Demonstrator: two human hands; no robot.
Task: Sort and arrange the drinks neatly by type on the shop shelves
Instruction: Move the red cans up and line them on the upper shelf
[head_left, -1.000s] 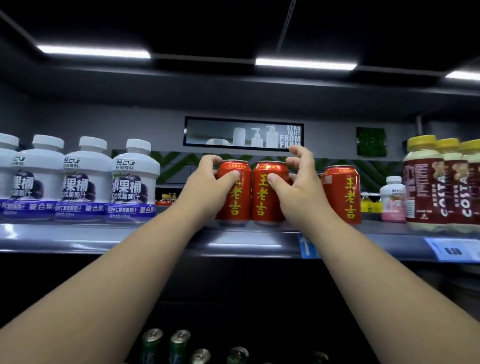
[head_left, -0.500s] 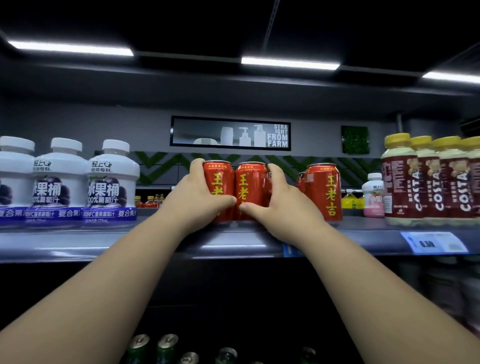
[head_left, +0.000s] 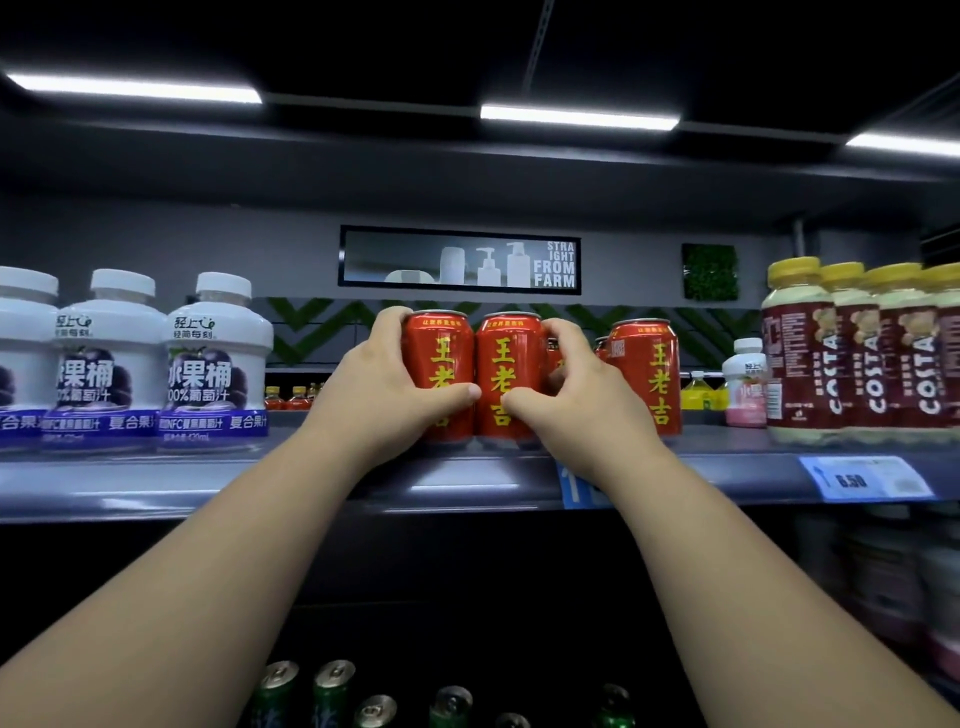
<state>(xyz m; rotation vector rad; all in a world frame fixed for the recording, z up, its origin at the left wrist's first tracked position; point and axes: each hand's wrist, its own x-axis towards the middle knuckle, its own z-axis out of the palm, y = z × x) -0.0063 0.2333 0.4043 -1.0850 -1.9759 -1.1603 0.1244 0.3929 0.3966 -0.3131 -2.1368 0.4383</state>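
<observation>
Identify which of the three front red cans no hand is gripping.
The rightmost red can, standing to the right of the right hand. The left hand grips the left can; the right hand grips the middle can.

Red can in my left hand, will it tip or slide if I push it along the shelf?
Probably slides: the red can stands upright on a smooth, glossy shelf. It looks like stiff metal, so the left hand likely won't dent it. Being taller than wide, it might tip if pushed near its top.
</observation>
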